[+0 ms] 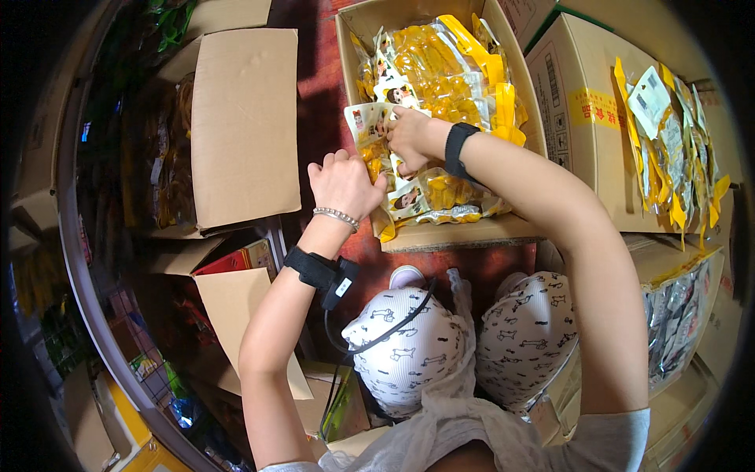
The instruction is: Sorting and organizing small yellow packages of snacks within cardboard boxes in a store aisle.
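An open cardboard carton [460,233] holds several clear plastic food packets [427,50] with yellow-brown contents and yellow trim. One printed packet [368,124] lies tilted at the carton's left side, its corner over the rim. My left hand [348,183] is curled at that packet's lower left edge, with the thumb against it; the fingertips are hidden. My right hand [413,138] grips the same packet's right side, fingers bent over its printed face. Under my right wrist lie more packets, partly covered by the forearm.
Right of the carton stands a taped carton [590,76] with food packets [666,141] hanging at its side. A carton flap [248,127] rises on the left, near a metal shelf post [97,330]. A black cable [395,330] runs from my left wrist strap across my knees.
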`<state>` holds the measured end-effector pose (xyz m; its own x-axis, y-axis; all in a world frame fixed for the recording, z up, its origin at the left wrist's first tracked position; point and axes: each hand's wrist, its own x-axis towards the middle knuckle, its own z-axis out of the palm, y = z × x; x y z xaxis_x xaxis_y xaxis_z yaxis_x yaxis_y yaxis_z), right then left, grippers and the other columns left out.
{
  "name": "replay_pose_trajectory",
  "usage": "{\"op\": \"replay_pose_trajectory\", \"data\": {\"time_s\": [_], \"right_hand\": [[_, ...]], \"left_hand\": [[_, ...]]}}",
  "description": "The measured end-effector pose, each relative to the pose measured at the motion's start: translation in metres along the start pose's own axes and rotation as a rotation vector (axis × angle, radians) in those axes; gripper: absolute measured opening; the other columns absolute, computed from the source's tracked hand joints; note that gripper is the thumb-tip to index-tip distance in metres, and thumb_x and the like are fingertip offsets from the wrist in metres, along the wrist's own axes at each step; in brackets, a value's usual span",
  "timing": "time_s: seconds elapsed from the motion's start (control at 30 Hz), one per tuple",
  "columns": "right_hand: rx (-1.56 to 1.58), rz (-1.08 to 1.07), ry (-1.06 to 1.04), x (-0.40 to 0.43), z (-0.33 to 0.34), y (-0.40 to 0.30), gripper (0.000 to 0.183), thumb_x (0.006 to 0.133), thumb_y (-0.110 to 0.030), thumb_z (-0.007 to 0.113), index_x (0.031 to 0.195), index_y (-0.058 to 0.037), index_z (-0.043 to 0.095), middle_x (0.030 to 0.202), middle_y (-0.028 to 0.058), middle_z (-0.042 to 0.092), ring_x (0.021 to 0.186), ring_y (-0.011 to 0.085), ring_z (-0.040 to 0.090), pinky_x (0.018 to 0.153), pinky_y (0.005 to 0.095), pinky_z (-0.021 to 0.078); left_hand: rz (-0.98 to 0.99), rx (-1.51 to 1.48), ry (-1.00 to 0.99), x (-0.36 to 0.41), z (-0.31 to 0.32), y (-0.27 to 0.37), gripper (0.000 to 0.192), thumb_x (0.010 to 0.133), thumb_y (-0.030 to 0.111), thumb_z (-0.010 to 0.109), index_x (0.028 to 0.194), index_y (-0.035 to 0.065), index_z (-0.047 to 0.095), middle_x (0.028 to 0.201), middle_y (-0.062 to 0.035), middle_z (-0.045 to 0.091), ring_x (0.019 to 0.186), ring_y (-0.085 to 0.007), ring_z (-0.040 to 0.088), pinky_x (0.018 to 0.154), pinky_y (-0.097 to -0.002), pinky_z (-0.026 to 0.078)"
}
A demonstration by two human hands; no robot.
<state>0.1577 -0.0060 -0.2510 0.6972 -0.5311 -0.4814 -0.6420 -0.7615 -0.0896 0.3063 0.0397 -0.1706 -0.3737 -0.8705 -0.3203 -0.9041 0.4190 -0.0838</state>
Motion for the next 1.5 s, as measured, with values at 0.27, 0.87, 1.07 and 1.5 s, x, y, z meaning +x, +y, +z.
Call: {"op": "replay_pose_trajectory", "data": {"time_s": [0.27,0.87,1.07,1.5], "right_hand": [[-0.064,0.106,-0.182,0.012,-0.005,-0.004,0.052,0.075,-0.050,0.046,0.113,-0.0163,0.056,0.116,-0.0002,0.053,0.114,0.0144,0.040,0.094,0.0416,0.0212],[-0.259,0.171,-0.173,0.006,-0.003,-0.015,0.040,0.068,-0.049,0.056,0.097,-0.0226,0.064,0.104,-0.0090,0.056,0.106,0.0121,0.035,0.087,0.0396,0.0185],[-0.285,0.108,-0.076,-0.011,-0.009,-0.021,0.035,0.072,-0.045,0.050,0.094,-0.0216,0.065,0.105,-0.0061,0.055,0.105,0.0117,0.036,0.089,0.0385,0.0179],[-0.189,0.018,0.070,-0.012,-0.014,-0.019,0.040,0.077,-0.043,0.041,0.093,-0.0145,0.063,0.106,-0.0001,0.055,0.107,0.0139,0.038,0.097,0.0460,0.0171]], "left_hand": [[0.096,0.015,0.353,0.008,0.004,0.005,0.096,0.060,0.037,0.070,0.135,0.0108,0.017,0.138,-0.0195,0.014,0.124,-0.0373,0.022,0.090,-0.0554,0.030],[0.406,0.659,-0.269,0.070,0.013,0.031,0.054,0.072,0.051,0.050,0.113,0.0164,0.055,0.127,-0.0029,0.043,0.124,-0.0297,0.028,0.091,-0.0709,-0.002],[0.321,0.696,-0.218,0.074,0.047,0.030,0.047,0.077,0.040,0.050,0.116,0.0140,0.053,0.128,-0.0076,0.042,0.126,-0.0320,0.025,0.090,-0.0713,-0.001],[0.498,0.806,-0.278,0.085,0.082,0.029,0.055,0.073,0.044,0.054,0.121,0.0199,0.048,0.131,0.0014,0.039,0.127,-0.0261,0.023,0.096,-0.0647,0.005]]}}
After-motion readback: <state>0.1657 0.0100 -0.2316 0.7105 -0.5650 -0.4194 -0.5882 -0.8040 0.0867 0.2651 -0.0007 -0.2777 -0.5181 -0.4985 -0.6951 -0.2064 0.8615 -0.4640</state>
